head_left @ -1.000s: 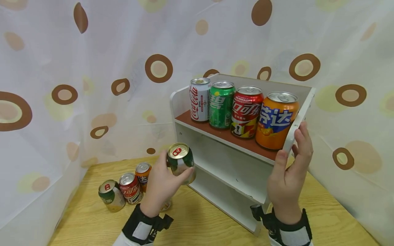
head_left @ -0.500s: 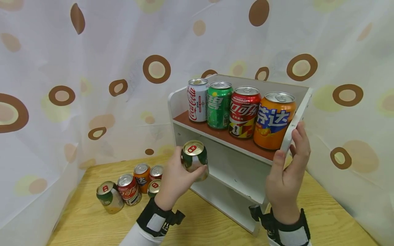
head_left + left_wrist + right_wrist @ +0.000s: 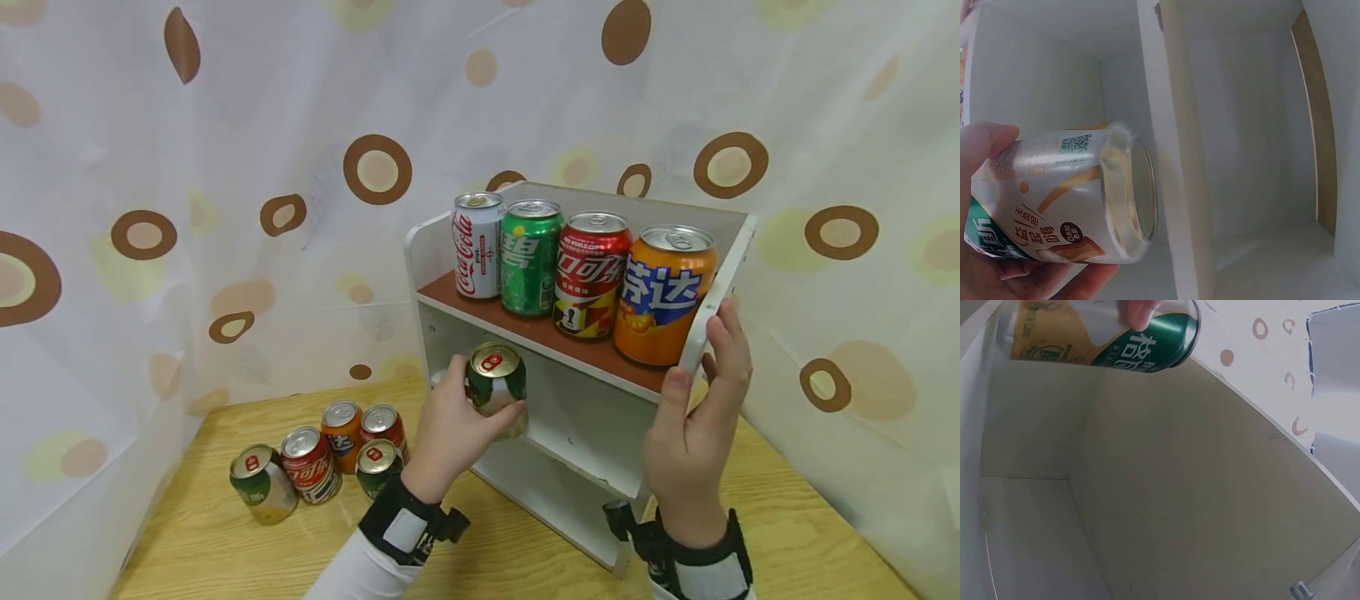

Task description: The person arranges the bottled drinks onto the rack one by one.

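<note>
My left hand (image 3: 453, 433) grips a green, white and gold drink can (image 3: 497, 390) upright in front of the middle compartment of a white shelf unit (image 3: 573, 417). In the left wrist view the can's base (image 3: 1144, 190) is close to the edge of the shelf board (image 3: 1175, 156); whether they touch I cannot tell. The same can (image 3: 1110, 340) shows at the top of the right wrist view. My right hand (image 3: 697, 437) rests against the unit's right side panel (image 3: 718, 312), fingers extended. On the brown top shelf is a row of cans, an orange soda can (image 3: 663, 296) rightmost.
Several cans stand on the wooden table (image 3: 225, 558) at the left, among them a green-and-gold can (image 3: 262, 487), a red can (image 3: 311, 467) and an orange can (image 3: 342, 437). A patterned curtain (image 3: 247, 125) hangs behind the shelf unit.
My left hand has carried the can rightward, from beside the shelf unit to the front of its middle compartment. More of the table cans have come into view. My right hand stays at the side panel.
</note>
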Demonstrator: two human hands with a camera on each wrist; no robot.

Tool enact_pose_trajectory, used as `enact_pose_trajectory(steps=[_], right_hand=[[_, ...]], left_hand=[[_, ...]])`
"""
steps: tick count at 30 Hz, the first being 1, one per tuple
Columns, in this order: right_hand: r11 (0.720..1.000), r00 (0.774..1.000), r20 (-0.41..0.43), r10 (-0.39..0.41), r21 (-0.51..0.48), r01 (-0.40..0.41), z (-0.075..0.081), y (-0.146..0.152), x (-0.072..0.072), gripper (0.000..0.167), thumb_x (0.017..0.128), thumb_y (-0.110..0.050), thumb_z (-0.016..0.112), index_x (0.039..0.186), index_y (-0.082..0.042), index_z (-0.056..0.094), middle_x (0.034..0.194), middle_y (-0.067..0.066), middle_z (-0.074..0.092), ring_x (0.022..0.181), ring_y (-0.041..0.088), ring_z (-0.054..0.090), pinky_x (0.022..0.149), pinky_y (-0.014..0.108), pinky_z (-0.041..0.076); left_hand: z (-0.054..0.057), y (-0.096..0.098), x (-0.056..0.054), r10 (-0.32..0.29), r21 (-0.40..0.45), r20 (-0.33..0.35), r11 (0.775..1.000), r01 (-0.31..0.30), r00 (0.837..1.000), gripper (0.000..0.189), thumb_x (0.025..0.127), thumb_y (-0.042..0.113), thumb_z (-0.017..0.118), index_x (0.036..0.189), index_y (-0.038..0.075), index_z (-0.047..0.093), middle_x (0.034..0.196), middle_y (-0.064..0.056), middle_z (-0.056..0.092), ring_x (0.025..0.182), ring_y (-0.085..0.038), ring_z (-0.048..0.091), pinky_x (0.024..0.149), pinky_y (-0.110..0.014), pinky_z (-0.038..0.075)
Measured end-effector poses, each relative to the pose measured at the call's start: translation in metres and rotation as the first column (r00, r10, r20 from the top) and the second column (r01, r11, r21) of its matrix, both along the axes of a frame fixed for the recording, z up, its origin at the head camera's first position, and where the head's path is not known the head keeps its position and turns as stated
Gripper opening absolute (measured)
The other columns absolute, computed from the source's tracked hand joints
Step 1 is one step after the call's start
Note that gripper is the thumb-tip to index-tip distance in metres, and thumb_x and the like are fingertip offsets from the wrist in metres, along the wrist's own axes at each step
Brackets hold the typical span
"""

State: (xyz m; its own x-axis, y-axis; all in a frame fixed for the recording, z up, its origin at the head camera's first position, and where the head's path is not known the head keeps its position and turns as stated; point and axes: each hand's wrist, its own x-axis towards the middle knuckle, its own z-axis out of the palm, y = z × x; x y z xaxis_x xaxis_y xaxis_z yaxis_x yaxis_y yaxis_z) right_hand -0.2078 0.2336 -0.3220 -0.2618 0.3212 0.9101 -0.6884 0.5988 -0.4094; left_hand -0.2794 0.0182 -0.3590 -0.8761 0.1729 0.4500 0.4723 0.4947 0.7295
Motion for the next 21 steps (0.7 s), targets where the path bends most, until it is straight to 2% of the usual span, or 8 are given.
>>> enact_pose_trajectory(steps=[7, 14, 21], right_hand=[[1.000, 1.000, 0.012, 0.003, -0.014, -0.003, 0.000, -0.001, 0.001, 0.042, 0.110, -0.012, 0.044, 0.143, 0.011, 0.031, 0.164, 0.020, 0.029, 0.152, 0.028, 0.030, 0.115, 0.031, 0.029], [1.000, 1.000, 0.004, -0.003, -0.024, 0.003, 0.002, -0.003, 0.001, 0.041, 0.110, -0.011, 0.044, 0.141, 0.012, 0.031, 0.162, 0.022, 0.030, 0.151, 0.027, 0.031, 0.115, 0.031, 0.029], [1.000, 1.000, -0.009, 0.000, -0.027, 0.000, 0.001, -0.003, -0.001, 0.042, 0.110, -0.013, 0.045, 0.141, 0.013, 0.032, 0.162, 0.022, 0.031, 0.151, 0.029, 0.031, 0.115, 0.032, 0.030]], left_hand=[[-0.004, 0.006, -0.006, -0.008, -0.002, -0.009, 1.000, 0.008, 1.000, 0.064, 0.080, 0.039, 0.088, 0.127, 0.010, 0.054, 0.116, -0.006, 0.071, 0.104, -0.022, 0.069, 0.083, -0.040, 0.058], [-0.006, 0.012, -0.010, 0.015, -0.027, -0.014, 1.000, -0.015, 1.000, 0.065, 0.081, 0.042, 0.086, 0.127, 0.010, 0.053, 0.115, -0.006, 0.070, 0.104, -0.022, 0.070, 0.082, -0.039, 0.059], [-0.006, 0.015, -0.010, 0.037, -0.027, -0.017, 0.999, -0.037, 0.999, 0.064, 0.083, 0.043, 0.085, 0.125, 0.008, 0.053, 0.109, -0.007, 0.070, 0.093, -0.020, 0.069, 0.069, -0.032, 0.056]])
